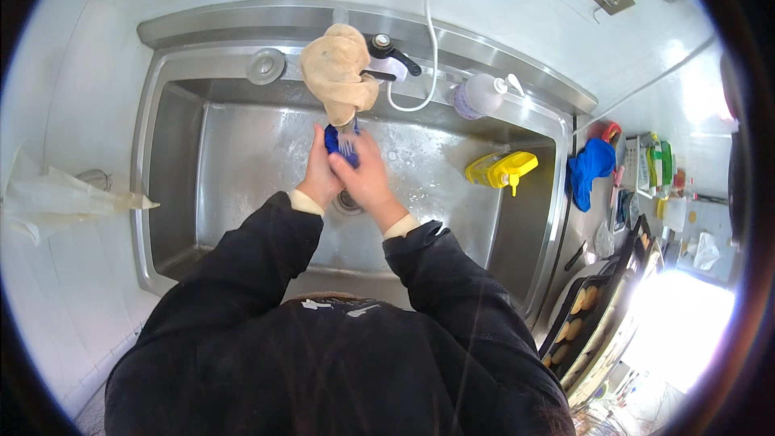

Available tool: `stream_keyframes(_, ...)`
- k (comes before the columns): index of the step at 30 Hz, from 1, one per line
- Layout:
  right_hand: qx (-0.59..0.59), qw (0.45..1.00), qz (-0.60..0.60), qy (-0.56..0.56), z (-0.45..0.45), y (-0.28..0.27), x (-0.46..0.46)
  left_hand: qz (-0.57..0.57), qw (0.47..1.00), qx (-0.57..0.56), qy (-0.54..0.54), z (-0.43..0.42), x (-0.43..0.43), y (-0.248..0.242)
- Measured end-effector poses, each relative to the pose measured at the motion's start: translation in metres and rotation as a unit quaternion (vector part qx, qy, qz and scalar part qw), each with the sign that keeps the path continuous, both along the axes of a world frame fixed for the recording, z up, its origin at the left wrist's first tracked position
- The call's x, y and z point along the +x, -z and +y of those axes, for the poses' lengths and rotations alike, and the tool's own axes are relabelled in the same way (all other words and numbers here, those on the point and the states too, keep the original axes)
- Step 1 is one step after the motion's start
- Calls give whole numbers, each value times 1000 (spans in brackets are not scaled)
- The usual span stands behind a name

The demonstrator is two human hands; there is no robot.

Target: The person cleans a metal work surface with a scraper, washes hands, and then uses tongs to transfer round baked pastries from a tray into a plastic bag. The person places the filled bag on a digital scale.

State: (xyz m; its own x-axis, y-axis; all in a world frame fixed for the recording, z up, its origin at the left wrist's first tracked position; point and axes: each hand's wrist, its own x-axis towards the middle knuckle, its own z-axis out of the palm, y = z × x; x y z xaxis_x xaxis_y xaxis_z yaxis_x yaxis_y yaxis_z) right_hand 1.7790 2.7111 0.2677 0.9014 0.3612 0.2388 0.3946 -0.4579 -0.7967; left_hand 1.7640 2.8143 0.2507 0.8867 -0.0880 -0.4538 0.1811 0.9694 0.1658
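Over a stainless steel sink, my left hand and my right hand are closed together around a blue cloth. Water runs onto the cloth and my fingers from a faucet whose spout is wrapped in a beige cloth. Beneath my hands the drain is partly visible. Behind the wrapped spout are a black faucet lever and a white hose.
A yellow bottle stands inside the sink at the right. On the back ledge are a pump bottle and a round drain cover. Another blue cloth, a knife and baking trays with food lie to the right.
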Motion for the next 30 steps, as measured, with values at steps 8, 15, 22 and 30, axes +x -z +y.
stream_keyframes(8,53,995,80,40,7,13,13,73,997,35,0,-13,3,19)
stream_keyframes(15,101,911,383,117,10,9,28,217,947,227,65,-6,10,3)
stream_keyframes(22,239,782,546,181,-14,1,45,265,868,396,135,50,-12,20)
stream_keyframes(30,398,692,586,140,-10,-21,43,53,981,26,185,23,-9,-27)
